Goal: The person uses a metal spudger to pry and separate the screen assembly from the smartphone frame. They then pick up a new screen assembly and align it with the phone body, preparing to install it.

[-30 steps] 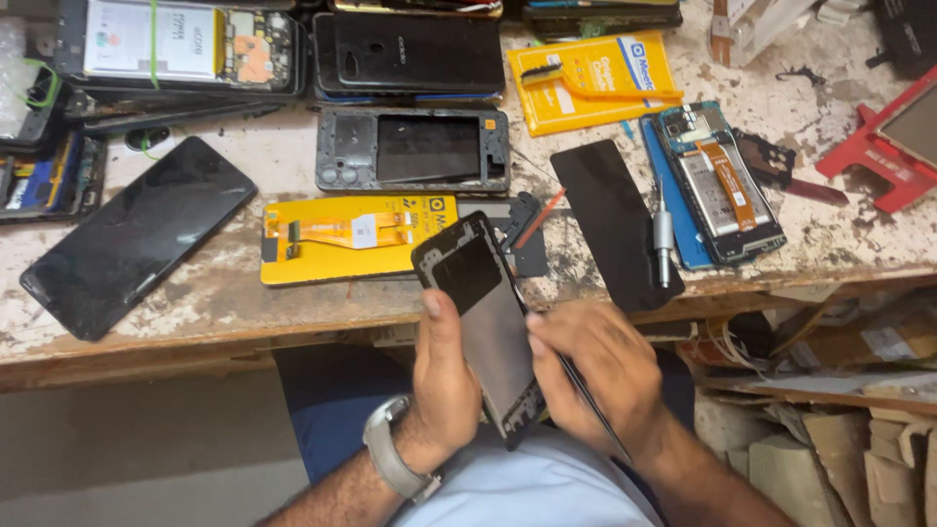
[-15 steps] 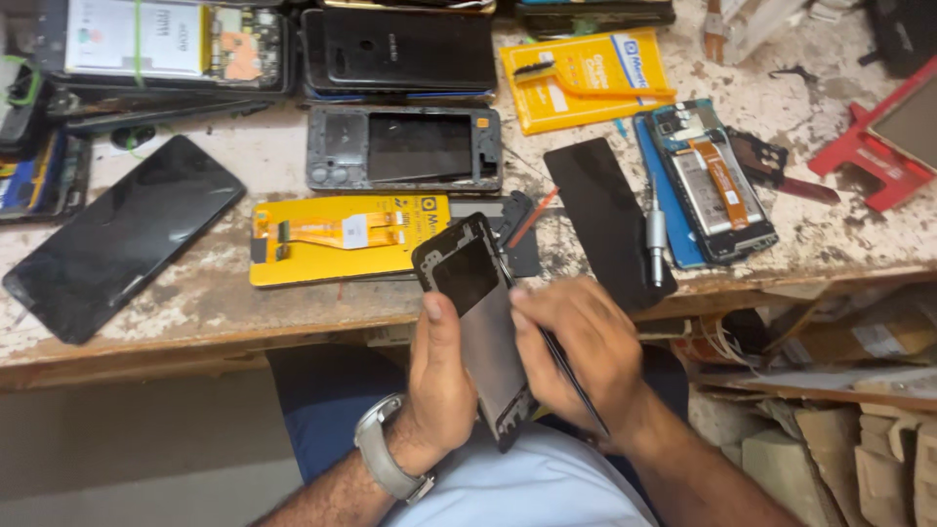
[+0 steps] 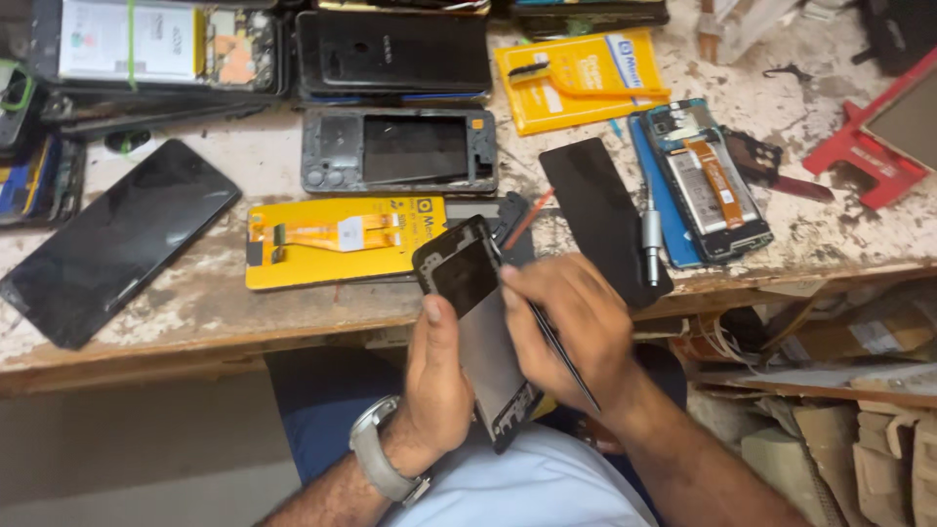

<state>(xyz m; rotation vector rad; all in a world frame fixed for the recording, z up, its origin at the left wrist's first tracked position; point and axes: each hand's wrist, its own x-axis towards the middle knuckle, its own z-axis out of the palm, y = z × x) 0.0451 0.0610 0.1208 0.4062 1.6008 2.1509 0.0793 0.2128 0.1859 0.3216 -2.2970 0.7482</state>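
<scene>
The worn workbench (image 3: 293, 312) was crowded with phone parts. A yellow card with an orange ribbon cable (image 3: 342, 239) lay near its front edge, and a dark phone frame (image 3: 398, 149) lay behind it. A big black screen (image 3: 112, 242) lay far to the left. A black glass panel (image 3: 597, 210) and a small silver screwdriver (image 3: 650, 234) lay to the right, beside an opened phone (image 3: 711, 181).

Below the bench's front edge there was open room, and both hands were there, over the person's lap. The left hand (image 3: 439, 381) was wrapped around a black phone body (image 3: 478, 327), thumb on its face. The right hand (image 3: 566, 322) was closed on a thin dark tool (image 3: 561, 351) and touched the phone's right edge.
</scene>
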